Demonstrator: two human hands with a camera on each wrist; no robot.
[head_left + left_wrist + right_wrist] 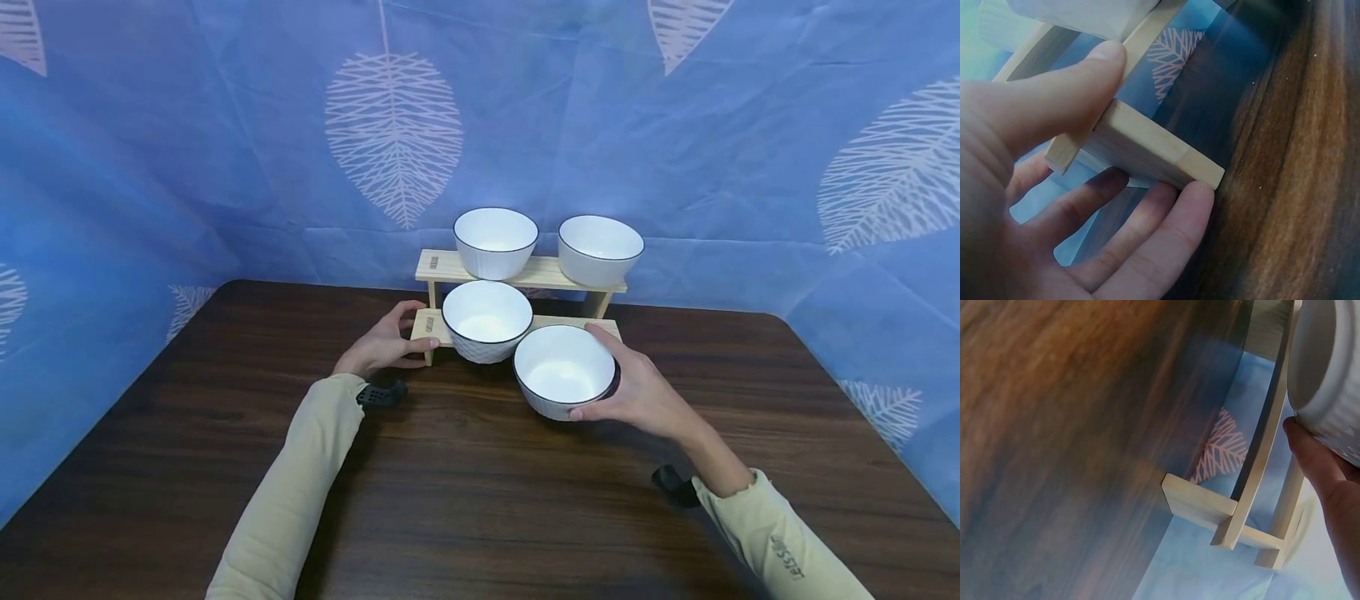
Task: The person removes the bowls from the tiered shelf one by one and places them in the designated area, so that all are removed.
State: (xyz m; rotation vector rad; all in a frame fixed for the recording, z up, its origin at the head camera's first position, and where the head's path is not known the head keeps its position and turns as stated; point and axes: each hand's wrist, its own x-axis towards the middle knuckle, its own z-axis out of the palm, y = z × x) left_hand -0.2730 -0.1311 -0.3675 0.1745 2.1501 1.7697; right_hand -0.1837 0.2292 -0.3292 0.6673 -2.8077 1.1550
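Note:
A two-tier wooden rack (pixel 430 327) stands on the table. My left hand (pixel 384 340) grips the left end of its lower tier. In the left wrist view the thumb lies over the board and the fingers rest against the rack's leg (pixel 1147 140). My right hand (pixel 647 396) holds a white bowl (pixel 564 367) with a dark rim by its right side, just in front of the lower tier's right part. From the right wrist, that bowl (pixel 1341 381) shows close by the rack's boards. Another white bowl (pixel 487 315), with a textured outside, sits on the lower tier's left part.
On the upper tier stand two more dark-rimmed white bowls, one at the left (pixel 496 242) and one at the right (pixel 600 248). A blue cloth (pixel 525 108) with white leaf prints hangs behind the dark wooden table (pixel 480 500).

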